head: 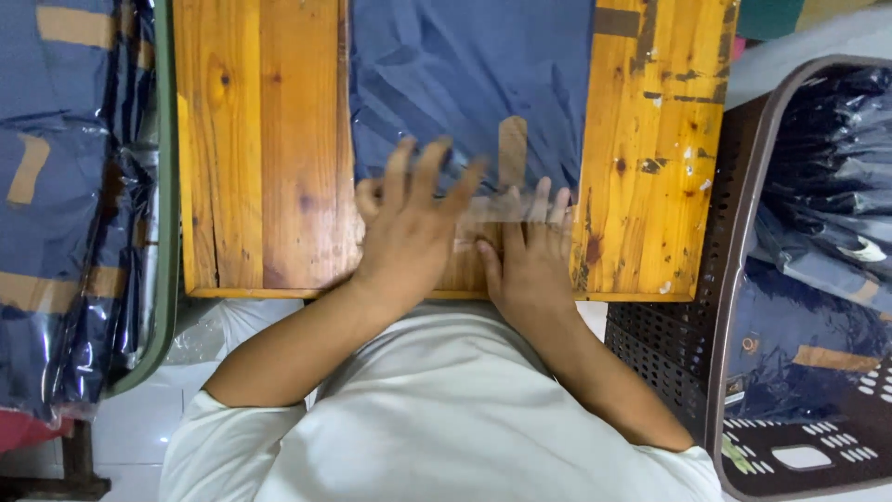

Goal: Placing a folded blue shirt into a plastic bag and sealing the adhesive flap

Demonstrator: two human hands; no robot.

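A dark blue garment in a clear plastic bag (469, 88) lies on a worn wooden table (265, 158), with a strip of tan tape on it near the hands. My left hand (409, 228) lies flat, fingers spread, on the near edge of the bag, blurred by motion. Beside it, my right hand (530, 256) also presses flat on the bag's near flap. Neither hand grips anything.
A stack of bagged blue garments with tan tape strips (65, 204) sits at the left in a green-edged tray (165, 232). A dark plastic basket (743, 279) at the right holds more bagged blue garments (818, 232). White floor tiles show below.
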